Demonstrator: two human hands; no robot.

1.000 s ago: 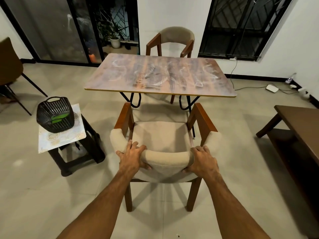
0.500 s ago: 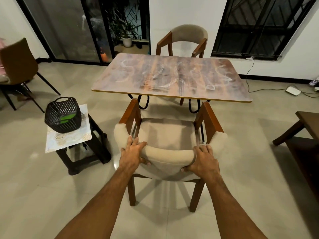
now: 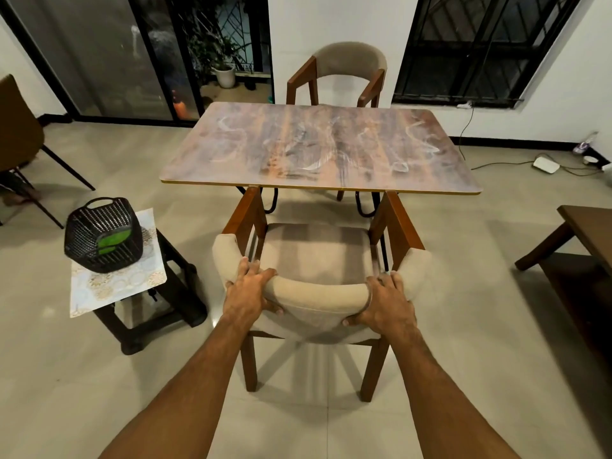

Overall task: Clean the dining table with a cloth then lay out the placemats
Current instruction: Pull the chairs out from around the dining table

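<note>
The dining table (image 3: 231,154) has a wood-pattern top streaked with pale smears and nothing on it. A beige padded chair (image 3: 318,256) with wooden arms stands just before its near edge, arm tips touching under the tabletop. My left hand (image 3: 246,294) grips the left part of the curved backrest, fingers over the top and thumb behind. My right hand (image 3: 385,303) grips the right part the same way. To the left, a black basket (image 3: 102,235) holding something green sits on patterned placemats (image 3: 109,289) atop a dark stool.
A second beige chair (image 3: 341,71) stands at the table's far side. A brown chair (image 3: 16,140) is at the far left, a dark wooden bench (image 3: 592,233) at the right. Cables and a white box (image 3: 545,165) lie by the right wall.
The chair has moved forward toward the table with both hands on its backrest; its arms now reach the table edge. The view has come closer to the table.
</note>
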